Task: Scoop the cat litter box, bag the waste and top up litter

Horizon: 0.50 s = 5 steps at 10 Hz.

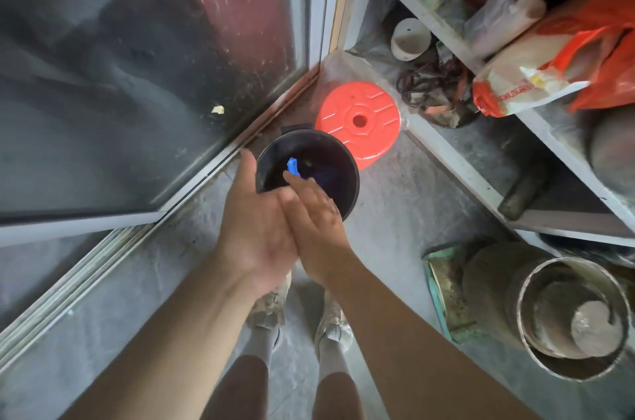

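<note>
The person stood over a round black plastic bin (347, 199) on the dusty grey floor (405, 213), in the corner at about 12 o'clock from their shoes. Something bright blue (292, 166) lay down inside the bin. It could have been the bagged waste, but it was too dark in there to be sure. No litter box showed anywhere.

The left hand (256, 223) was flat with the palm up and the fingers straight. The right hand (314, 210) lay across it with its fingers straight too, and the two touched at the edges. Neither hand held anything. It looked like they were brushing dust off over the bin.

The bin looked light and stiff, with smooth sides that might slip in dusty hands. The best place to hold it would be the rim, one hand at 3 o'clock and one at 9 o'clock. There was a small dark tab at the bin's 12 o'clock edge, maybe a hinge or handle; it was hard to tell.

A flat round red plastic lid (357, 124) with a hole in the middle lay at 1 o'clock from the bin, just beside it. It looked thin and light, easy to lift by its edge. A glass door (137, 76) stood at 10 o'clock, and dusty grey shelves (457, 165) stood at 2 o'clock.
</note>
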### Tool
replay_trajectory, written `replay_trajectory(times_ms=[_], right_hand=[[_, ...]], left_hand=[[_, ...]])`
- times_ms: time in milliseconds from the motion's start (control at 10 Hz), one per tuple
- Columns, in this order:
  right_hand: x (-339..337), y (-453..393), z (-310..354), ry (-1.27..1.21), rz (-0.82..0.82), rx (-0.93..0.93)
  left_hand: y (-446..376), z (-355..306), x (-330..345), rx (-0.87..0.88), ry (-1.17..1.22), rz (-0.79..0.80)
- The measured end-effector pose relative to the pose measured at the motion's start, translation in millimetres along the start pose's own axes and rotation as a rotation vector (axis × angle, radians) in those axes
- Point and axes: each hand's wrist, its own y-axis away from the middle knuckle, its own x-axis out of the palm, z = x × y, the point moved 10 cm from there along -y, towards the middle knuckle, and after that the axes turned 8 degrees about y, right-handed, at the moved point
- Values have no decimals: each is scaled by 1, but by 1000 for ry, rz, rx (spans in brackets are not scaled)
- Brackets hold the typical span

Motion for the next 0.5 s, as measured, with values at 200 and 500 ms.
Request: replay_trajectory(times_ms=[200,500], right_hand=[[18,16,12,-924,257,422],[-18,40,55,49,-40,-164]], left_hand=[[4,-11,16,517,-1188,-160],[-8,37,-22,-90,141,-23]])
